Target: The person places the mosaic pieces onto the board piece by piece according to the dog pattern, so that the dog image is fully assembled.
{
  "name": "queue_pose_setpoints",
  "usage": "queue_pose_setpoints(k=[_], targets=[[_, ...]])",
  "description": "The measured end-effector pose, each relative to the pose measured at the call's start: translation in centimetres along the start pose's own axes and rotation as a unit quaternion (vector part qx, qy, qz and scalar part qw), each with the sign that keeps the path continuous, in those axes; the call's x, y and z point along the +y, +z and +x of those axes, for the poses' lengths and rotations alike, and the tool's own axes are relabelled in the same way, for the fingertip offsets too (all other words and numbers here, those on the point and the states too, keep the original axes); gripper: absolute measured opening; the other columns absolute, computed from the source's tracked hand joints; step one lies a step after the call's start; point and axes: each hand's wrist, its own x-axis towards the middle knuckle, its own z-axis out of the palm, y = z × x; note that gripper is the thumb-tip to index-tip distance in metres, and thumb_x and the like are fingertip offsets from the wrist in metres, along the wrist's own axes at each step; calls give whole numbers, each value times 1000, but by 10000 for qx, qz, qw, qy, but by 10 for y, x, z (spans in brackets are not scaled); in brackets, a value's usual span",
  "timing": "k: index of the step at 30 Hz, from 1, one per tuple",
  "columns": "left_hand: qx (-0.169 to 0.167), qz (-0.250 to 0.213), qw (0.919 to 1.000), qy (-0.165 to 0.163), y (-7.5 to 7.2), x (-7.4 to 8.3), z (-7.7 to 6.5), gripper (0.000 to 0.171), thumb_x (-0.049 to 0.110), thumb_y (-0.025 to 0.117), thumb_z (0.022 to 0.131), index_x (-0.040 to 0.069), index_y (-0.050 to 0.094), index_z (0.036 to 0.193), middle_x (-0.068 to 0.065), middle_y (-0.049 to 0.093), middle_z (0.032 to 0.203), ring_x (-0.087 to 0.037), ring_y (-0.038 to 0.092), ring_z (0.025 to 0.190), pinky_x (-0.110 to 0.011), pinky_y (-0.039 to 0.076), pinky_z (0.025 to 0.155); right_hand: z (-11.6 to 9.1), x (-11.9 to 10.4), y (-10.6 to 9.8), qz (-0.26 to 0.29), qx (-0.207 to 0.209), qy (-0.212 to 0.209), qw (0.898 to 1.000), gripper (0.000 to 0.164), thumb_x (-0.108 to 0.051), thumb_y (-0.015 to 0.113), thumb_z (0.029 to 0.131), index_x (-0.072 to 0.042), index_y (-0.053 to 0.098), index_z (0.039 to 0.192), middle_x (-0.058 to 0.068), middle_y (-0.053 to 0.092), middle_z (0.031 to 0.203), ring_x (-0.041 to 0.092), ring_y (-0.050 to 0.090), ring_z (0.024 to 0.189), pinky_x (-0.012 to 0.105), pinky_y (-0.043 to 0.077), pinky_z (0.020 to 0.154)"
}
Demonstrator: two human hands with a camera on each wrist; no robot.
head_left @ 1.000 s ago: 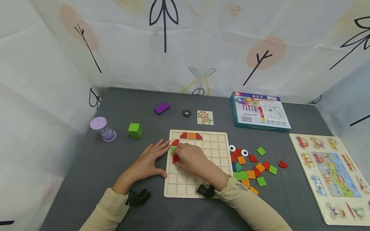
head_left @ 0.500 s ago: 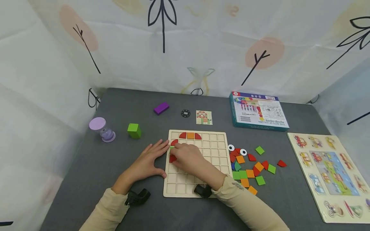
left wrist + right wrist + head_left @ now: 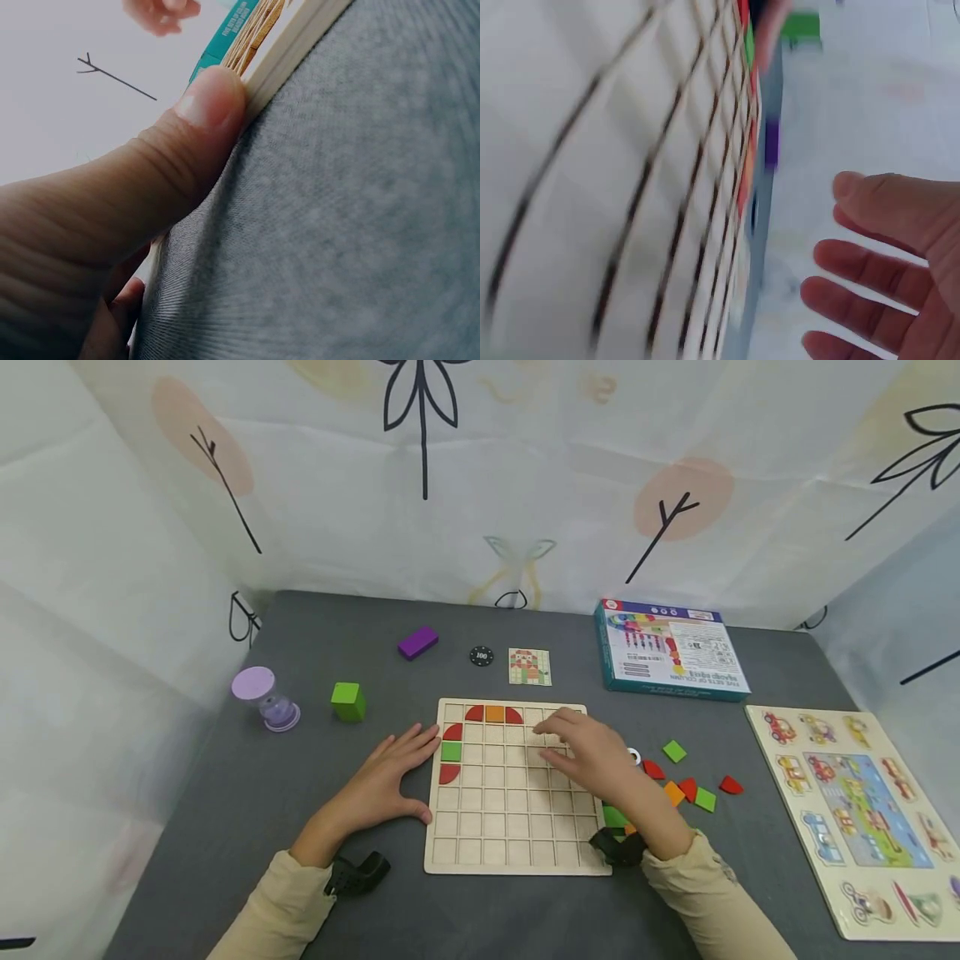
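A wooden grid board (image 3: pixel 495 827) lies in front of the person. Along its far row sit a red quarter-round tile (image 3: pixel 475 713), an orange square tile (image 3: pixel 494 713) and another red quarter-round. Down its left column, a green square tile (image 3: pixel 452 752) lies between two red quarter-rounds. The left hand (image 3: pixel 390 777) rests at the board's left edge with fingers spread; in the left wrist view its thumb (image 3: pixel 202 120) touches the board's side. Above the board's right part hovers the right hand (image 3: pixel 588 752), fingers relaxed and nothing between them.
Loose tiles (image 3: pixel 705 799) lie right of the board, partly behind the right hand. A picture puzzle (image 3: pixel 825 893) and a box (image 3: pixel 675 652) stand farther right. Toward the back are a pattern card (image 3: pixel 530 667), black chip (image 3: pixel 482 655), purple block (image 3: pixel 418 642), green cube (image 3: pixel 348 702) and hourglass (image 3: pixel 270 697).
The right hand has lifted off the left column and moved right across the board, uncovering the green square and lower red quarter-round. The left hand stays in place.
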Motion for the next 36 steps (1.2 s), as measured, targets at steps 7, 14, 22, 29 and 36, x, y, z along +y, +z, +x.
queue_pose_setpoints(k=[7, 14, 22, 29, 36], targets=[[-3, -7, 10000, 16, 1, -1, 0, 104, 48, 75, 55, 12, 28, 140, 1, 20, 147, -22, 11, 136, -50, 6, 106, -48, 55, -27, -54, 515, 543, 9972, 26, -12, 70, 75, -10, 64, 100, 1, 58, 97, 17, 56, 77, 32, 48, 61], [-13, 13, 10000, -39, 1, -1, 1, 105, 49, 75, 55, 14, 27, 141, 2, 19, 148, -22, 11, 136, -50, 6, 106, -79, 87, -30, 106, 255, 1404, 9897, 27, -9, 68, 76, -6, 63, 103, 6, 58, 95, 20, 51, 79, 40, 47, 68], [-33, 19, 10000, -61, 0, 0, 1, 104, 48, 76, 55, 13, 27, 141, 1, 20, 148, -22, 11, 136, -51, 6, 106, -89, 97, -32, 86, -114, 1684, 9856, 30, -10, 69, 76, -6, 62, 105, 10, 58, 97, 22, 51, 81, 39, 46, 70], [-16, 11, 10000, -66, 1, 0, 1, 104, 47, 76, 55, 14, 28, 141, 2, 20, 148, -22, 11, 136, -50, 6, 106, -88, 95, -31, -27, -445, 1738, 9838, 32, -15, 71, 74, -6, 63, 104, 8, 57, 96, 20, 49, 79, 36, 44, 68], [4, 1, 10000, -55, 1, -1, 0, 104, 47, 76, 55, 14, 28, 141, 2, 19, 148, -22, 11, 136, -50, 6, 106, -90, 94, -32, -28, -480, 1806, 9824, 32, -17, 70, 75, -6, 63, 104, 7, 56, 96, 21, 49, 79, 36, 45, 68]])
